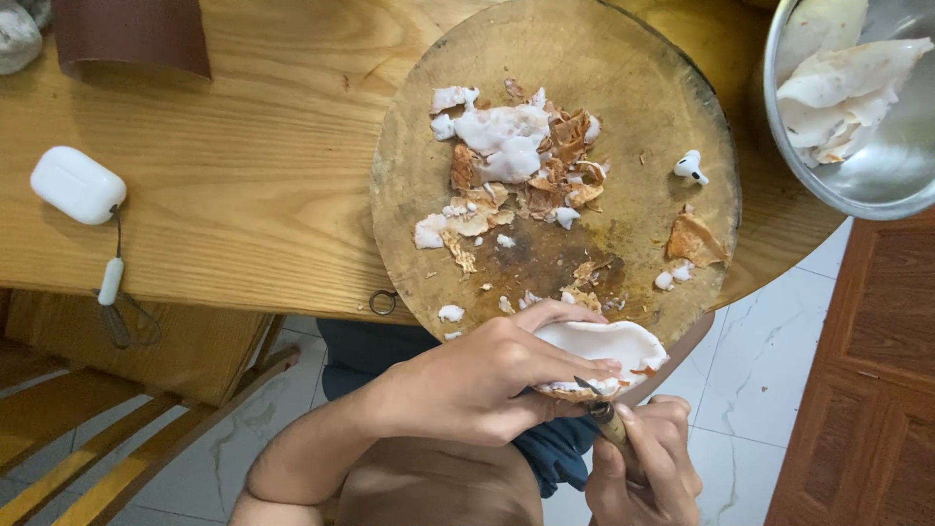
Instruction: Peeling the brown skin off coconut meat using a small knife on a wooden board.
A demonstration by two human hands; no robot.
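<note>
My left hand grips a curved piece of white coconut flesh with a brown skin edge, held just off the near rim of a round wooden chopping board. My right hand is closed on a small knife with a wooden handle; its blade touches the underside of the coconut piece. On the board lie brown skin peelings and white scraps in a heap.
A metal bowl at the far right holds peeled white coconut pieces. A single white earbud lies on the board. A white earbud case with a strap sits on the wooden table. A wooden chair stands lower left.
</note>
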